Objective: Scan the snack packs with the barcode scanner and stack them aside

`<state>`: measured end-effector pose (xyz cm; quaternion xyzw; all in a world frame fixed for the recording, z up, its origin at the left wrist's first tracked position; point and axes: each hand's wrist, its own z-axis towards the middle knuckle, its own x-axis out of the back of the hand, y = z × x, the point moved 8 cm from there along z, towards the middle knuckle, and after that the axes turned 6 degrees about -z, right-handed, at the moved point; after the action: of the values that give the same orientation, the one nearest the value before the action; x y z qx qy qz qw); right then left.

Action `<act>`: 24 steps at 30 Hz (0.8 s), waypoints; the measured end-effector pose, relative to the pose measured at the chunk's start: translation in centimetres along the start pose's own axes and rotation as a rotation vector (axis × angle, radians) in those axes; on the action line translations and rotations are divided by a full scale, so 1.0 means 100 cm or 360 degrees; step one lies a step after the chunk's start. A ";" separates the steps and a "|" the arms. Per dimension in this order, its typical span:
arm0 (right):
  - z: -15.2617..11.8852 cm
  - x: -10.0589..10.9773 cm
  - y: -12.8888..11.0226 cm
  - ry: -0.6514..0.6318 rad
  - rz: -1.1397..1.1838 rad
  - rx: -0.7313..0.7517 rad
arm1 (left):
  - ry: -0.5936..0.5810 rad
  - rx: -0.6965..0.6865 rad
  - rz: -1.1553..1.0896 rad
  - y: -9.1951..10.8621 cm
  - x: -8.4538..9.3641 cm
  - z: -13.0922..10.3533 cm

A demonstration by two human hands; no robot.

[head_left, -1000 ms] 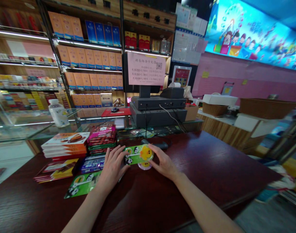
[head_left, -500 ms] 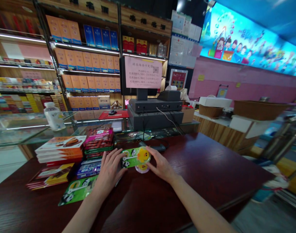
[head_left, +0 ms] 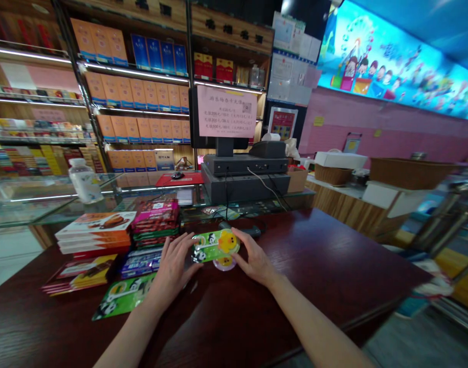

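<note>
A green panda package with a yellow duck [head_left: 214, 245] is held level between both hands above the dark wooden table. My left hand [head_left: 174, 266] grips its left end between thumb and fingers. At the duck end, my right hand [head_left: 254, 258] pinches the right edge. Just below it, partly covered, a round duck item [head_left: 225, 263] shows. Another green panda package [head_left: 122, 296] lies on the table by my left forearm, which hides part of it. Beyond it are purple-blue packets [head_left: 141, 263] and yellow and red packages [head_left: 82, 273].
Stacked white-orange boxes [head_left: 95, 230] and pink-red packets [head_left: 156, 220] stand at the left. A dark scanner-like device [head_left: 245, 232] lies behind my hands. Farther back are a register [head_left: 245, 171] with a pink sign, a bottle [head_left: 84, 181] and a glass counter.
The held package has shifted very slightly to the right and tilted a little. Both hands keep their grip on it.
</note>
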<state>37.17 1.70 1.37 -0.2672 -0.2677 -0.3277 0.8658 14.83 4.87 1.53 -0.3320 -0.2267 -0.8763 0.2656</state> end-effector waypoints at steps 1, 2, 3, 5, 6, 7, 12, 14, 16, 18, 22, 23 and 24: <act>0.000 0.000 0.000 0.0000 0.0006 -0.0001 | 0.0000 -0.0001 -0.0002 0.000 0.000 0.000; 0.000 0.000 0.000 0.0002 0.0012 -0.0003 | 0.0000 -0.0005 -0.0002 0.000 0.000 0.000; 0.000 0.000 0.000 0.0009 0.0018 -0.0003 | 0.0001 -0.0009 0.0000 0.000 0.001 0.000; 0.000 0.000 0.000 0.0014 0.0032 -0.0002 | -0.0003 -0.0023 0.0007 0.001 0.001 0.000; 0.000 0.000 0.000 0.0017 0.0038 0.0000 | -0.0007 -0.0029 0.0013 0.001 0.001 0.000; 0.000 0.000 -0.001 0.0017 0.0045 0.0003 | -0.0009 -0.0033 0.0020 0.002 0.001 -0.001; -0.001 0.003 -0.001 0.0053 0.0053 -0.0004 | -0.0033 -0.0037 0.0035 0.002 0.000 -0.001; -0.001 0.005 -0.002 0.0084 0.0050 -0.0007 | -0.0034 -0.0037 0.0032 0.001 0.000 -0.001; 0.000 0.007 -0.002 0.0122 0.0048 0.0000 | -0.0024 -0.0034 0.0031 0.001 0.000 -0.001; 0.000 0.008 -0.002 0.0149 0.0045 0.0010 | -0.0020 -0.0028 0.0030 0.001 0.000 -0.001; -0.001 0.010 -0.003 0.0149 0.0058 0.0014 | -0.0051 -0.0024 0.0014 0.001 0.000 0.000; -0.001 0.010 -0.003 0.0136 0.0068 0.0009 | -0.0060 -0.0021 0.0008 0.001 0.000 -0.001; -0.001 0.011 -0.004 0.0114 0.0079 0.0005 | -0.0068 -0.0016 0.0000 0.000 0.000 -0.001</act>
<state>37.62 0.95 2.07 -0.2604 -0.2302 -0.3151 0.8831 14.79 4.85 1.46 -0.3520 -0.2279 -0.8701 0.2591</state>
